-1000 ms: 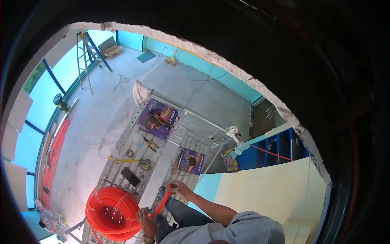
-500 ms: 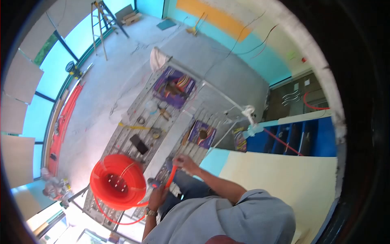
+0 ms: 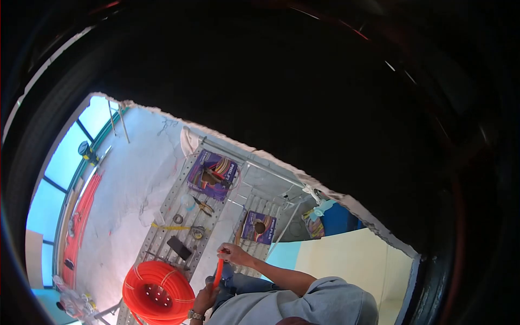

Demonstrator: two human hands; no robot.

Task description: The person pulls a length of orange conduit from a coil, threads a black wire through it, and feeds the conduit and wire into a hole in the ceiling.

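Note:
My left hand, with a watch at its wrist, is closed around a short length of orange tube. My right hand grips the upper end of the same tube. Just left of my hands, a large coil of orange tubing lies on a perforated metal platform. On that platform a dark phone lies above the coil, close to a roll of tape and pliers.
Two purple boxes stand farther along the platform. A dark surface with a rough broken edge fills the upper view. Orange tubes lie on the floor by the windows. A pale wall stands at the right.
The view has shifted, and the dark surface now covers the upper room. The platform, coil and hands appear lower in the picture. Both hands still hold the tube.

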